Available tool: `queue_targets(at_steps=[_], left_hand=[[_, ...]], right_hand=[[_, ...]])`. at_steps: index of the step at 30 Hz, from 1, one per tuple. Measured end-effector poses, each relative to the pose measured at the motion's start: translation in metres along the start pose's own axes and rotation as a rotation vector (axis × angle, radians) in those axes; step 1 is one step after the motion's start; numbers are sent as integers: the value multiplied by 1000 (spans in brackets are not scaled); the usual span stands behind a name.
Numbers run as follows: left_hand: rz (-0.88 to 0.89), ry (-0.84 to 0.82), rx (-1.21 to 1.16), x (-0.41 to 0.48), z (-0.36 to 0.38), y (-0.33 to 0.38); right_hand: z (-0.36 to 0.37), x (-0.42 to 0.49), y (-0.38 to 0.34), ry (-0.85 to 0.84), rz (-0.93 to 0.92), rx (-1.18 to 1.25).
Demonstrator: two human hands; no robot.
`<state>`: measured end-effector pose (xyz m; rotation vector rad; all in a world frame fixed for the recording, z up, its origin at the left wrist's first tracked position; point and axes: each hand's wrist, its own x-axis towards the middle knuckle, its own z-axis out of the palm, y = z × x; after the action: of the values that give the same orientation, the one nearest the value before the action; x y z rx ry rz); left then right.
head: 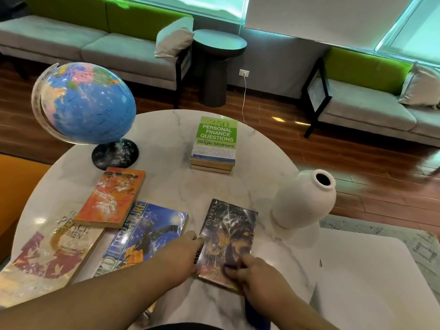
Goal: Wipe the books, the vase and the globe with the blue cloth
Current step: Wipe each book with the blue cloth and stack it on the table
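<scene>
Grip check: my left hand [190, 248] clamps the spine edge of the dark paperback [229, 232], I judge so its glossy cover cannot skate on the polished marble table [166, 186]. Right hand [253, 273] pinches the bunched blue cloth [228, 269] against the lower cover. Matte white vase [302, 201] stands just right; globe [85, 103] far left.

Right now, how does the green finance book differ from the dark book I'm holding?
The green book tops a small stack; the dark book lies alone on the table. The green book is untouched; the left hand holds the dark book and the right hand presses the blue cloth on it. Both lie face up.
</scene>
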<state>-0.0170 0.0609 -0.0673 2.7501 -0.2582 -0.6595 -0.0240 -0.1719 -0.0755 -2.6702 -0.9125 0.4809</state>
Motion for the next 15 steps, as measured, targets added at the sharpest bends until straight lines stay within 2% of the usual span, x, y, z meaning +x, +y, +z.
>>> queue_targets(at_steps=[2, 3, 7, 8, 11, 13, 15], left_hand=[[2, 0, 5, 0, 1, 0], [0, 0, 6, 0, 2, 0], [-3, -2, 8, -1, 3, -2], [-3, -1, 6, 0, 3, -2], [3, 7, 4, 0, 3, -1], [-1, 4, 3, 0, 4, -1], [-6, 1, 2, 0, 4, -2]], right_hand=[[-10, 2, 12, 134, 104, -27], [-10, 1, 13, 132, 99, -31], [5, -6, -3, -27, -119, -61], [4, -4, -2, -40, -101, -43], [-2, 5, 15, 153, 13, -82], [-4, 5, 3, 119, 59, -36], [5, 2, -14, 49, -29, -69]])
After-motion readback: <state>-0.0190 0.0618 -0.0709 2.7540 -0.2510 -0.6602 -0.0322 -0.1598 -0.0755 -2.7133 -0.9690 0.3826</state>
